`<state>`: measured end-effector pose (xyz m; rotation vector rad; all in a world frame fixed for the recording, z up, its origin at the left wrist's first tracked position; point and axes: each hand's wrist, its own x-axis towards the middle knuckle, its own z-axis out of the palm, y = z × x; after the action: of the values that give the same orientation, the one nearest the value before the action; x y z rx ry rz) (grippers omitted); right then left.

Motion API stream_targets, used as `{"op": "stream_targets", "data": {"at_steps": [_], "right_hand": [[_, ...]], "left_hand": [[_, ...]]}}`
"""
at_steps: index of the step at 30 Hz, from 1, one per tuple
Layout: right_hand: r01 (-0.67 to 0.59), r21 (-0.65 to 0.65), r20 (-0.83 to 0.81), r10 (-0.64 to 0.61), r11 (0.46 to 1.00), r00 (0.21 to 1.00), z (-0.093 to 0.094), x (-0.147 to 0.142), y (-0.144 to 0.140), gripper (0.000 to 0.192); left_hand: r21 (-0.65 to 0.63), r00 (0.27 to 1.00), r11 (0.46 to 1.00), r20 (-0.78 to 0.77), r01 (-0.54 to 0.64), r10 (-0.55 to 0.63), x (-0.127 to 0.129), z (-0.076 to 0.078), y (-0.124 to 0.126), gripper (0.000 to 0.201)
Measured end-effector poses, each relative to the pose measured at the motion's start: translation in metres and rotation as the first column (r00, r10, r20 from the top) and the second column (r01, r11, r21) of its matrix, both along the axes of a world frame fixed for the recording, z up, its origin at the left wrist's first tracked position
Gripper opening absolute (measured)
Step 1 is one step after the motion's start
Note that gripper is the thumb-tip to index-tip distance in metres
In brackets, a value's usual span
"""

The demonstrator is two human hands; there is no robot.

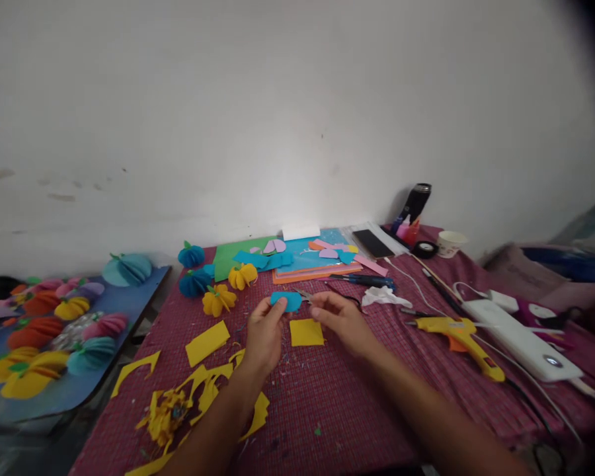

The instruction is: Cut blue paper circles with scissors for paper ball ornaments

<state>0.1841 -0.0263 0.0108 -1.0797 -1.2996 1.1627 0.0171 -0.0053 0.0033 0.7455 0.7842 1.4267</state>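
Note:
My left hand (266,330) pinches a small blue paper piece (286,301) with rounded edges above the table. My right hand (341,318) is closed on a pair of scissors (304,294), whose blades point left and meet the right edge of the blue piece. Below and between the hands lies a yellow paper square (306,332). Another yellow paper rectangle (207,343) rests to the left of my left hand. Cut yellow scraps (205,390) lie under and beside my left forearm.
Paper pumpkins (219,300) stand at the back left, more on a blue side table (155,281). Coloured sheets (238,251) lie along the wall. At right are a yellow glue gun (463,334), a white power strip (520,340), cables, a phone (373,243) and a paper cup (451,243).

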Motion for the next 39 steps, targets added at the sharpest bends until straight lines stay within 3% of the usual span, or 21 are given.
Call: {"op": "stream_targets", "data": {"at_steps": [4, 12, 16, 20, 24, 29, 33, 34, 36, 38, 39], "right_hand": [[-0.145, -0.043, -0.194, 0.134, 0.989, 0.972, -0.010, -0.022, -0.004, 0.028], [-0.040, -0.096, -0.250, 0.015, 0.995, 0.968, -0.019, -0.025, 0.001, 0.021], [0.042, -0.030, -0.235, -0.048, 0.999, 0.971, -0.015, -0.023, 0.001, 0.020], [0.095, 0.006, -0.218, -0.091, 0.995, 0.972, -0.009, -0.018, 0.001, 0.019], [0.073, 0.005, -0.172, -0.072, 0.997, 0.983, -0.006, -0.015, 0.000, 0.018], [0.045, 0.025, -0.104, -0.042, 0.999, 0.994, -0.009, -0.019, -0.001, 0.021], [-0.080, 0.034, 0.070, 0.077, 0.996, 0.995, -0.004, -0.005, 0.002, 0.024], [-0.109, 0.056, 0.182, 0.097, 0.993, 0.979, -0.002, 0.004, 0.004, 0.024], [-0.021, 0.170, 0.483, -0.064, 0.985, 0.873, 0.001, 0.025, 0.009, 0.023], [0.086, 0.256, 0.741, -0.252, 0.963, 0.623, 0.001, 0.044, 0.014, 0.020], [0.101, 0.238, 0.819, -0.256, 0.966, 0.513, 0.000, 0.051, 0.017, 0.019]], "left_hand": [[0.020, 0.997, 0.998, -0.059, 0.052, -0.050, 0.008, -0.003, -0.008, 0.017], [0.009, 0.994, 0.996, -0.056, 0.091, -0.091, 0.015, -0.001, -0.015, 0.016], [-0.002, 0.987, 0.995, -0.125, 0.100, -0.100, 0.014, -0.005, -0.013, 0.015], [0.026, 0.946, 0.981, -0.272, 0.191, -0.177, 0.010, -0.010, -0.014, 0.014], [0.062, 0.924, 0.970, -0.325, 0.236, -0.204, 0.008, -0.009, -0.014, 0.013], [0.077, 0.929, 0.984, -0.348, 0.162, -0.126, 0.008, -0.010, -0.011, 0.021], [0.077, 0.932, 0.989, -0.351, 0.129, -0.095, 0.004, -0.011, -0.008, 0.024], [0.077, 0.931, 0.990, -0.354, 0.121, -0.086, 0.002, -0.011, -0.007, 0.025], [0.071, 0.934, 0.992, -0.351, 0.102, -0.070, 0.000, -0.010, -0.005, 0.026], [0.068, 0.942, 0.995, -0.333, 0.074, -0.047, -0.003, -0.009, -0.002, 0.026], [0.068, 0.946, 0.996, -0.323, 0.059, -0.034, -0.003, -0.008, 0.000, 0.026]]}}
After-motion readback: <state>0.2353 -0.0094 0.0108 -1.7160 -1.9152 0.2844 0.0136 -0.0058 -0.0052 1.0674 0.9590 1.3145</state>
